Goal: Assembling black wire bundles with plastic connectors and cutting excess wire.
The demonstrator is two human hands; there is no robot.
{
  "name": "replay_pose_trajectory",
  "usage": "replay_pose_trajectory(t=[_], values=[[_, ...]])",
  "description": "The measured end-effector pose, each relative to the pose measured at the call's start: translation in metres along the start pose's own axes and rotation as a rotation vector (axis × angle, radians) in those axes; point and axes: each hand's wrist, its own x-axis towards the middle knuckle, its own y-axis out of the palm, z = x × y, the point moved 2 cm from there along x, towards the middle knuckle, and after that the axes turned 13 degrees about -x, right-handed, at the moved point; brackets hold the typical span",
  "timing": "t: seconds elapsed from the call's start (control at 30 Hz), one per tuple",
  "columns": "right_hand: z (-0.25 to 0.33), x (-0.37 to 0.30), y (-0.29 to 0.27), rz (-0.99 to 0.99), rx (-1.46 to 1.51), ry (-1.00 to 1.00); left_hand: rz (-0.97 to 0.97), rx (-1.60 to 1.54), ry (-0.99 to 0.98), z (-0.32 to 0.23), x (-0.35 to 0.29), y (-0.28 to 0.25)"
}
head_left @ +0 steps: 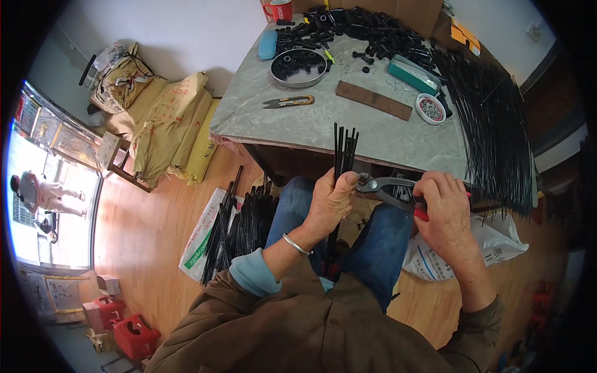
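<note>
Upright in my left hand is a small bundle of thin black rods, with the fingers wrapped round it and the thumb on top. My right hand grips a pair of pliers with grey metal arms and red grips. The tool's head lies close beside my left thumb, to the right of the rods; whether its jaws touch a rod I cannot make out. The bundle's lower part runs down between my knees, partly behind my left hand.
A grey table stands ahead, bearing a round pan of black parts, thread snips, a brown flat bar and a small bowl. Long black rods hang over its right side. More rods lean at my left.
</note>
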Motion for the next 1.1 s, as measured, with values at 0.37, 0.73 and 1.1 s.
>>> replay_pose_trajectory(t=[0.37,0.73,1.1], values=[[0.006,-0.02,0.02,-0.033,0.011,-0.012,-0.035,-0.033,-0.028,-0.003,0.001,0.004],[0.067,-0.071,0.1,-0.136,0.451,0.534,-0.011,0.02,0.057,-0.002,0.0,-0.002],[0.028,-0.067,0.069,0.447,1.129,0.451,0.073,0.059,0.052,-0.01,0.0,0.004]])
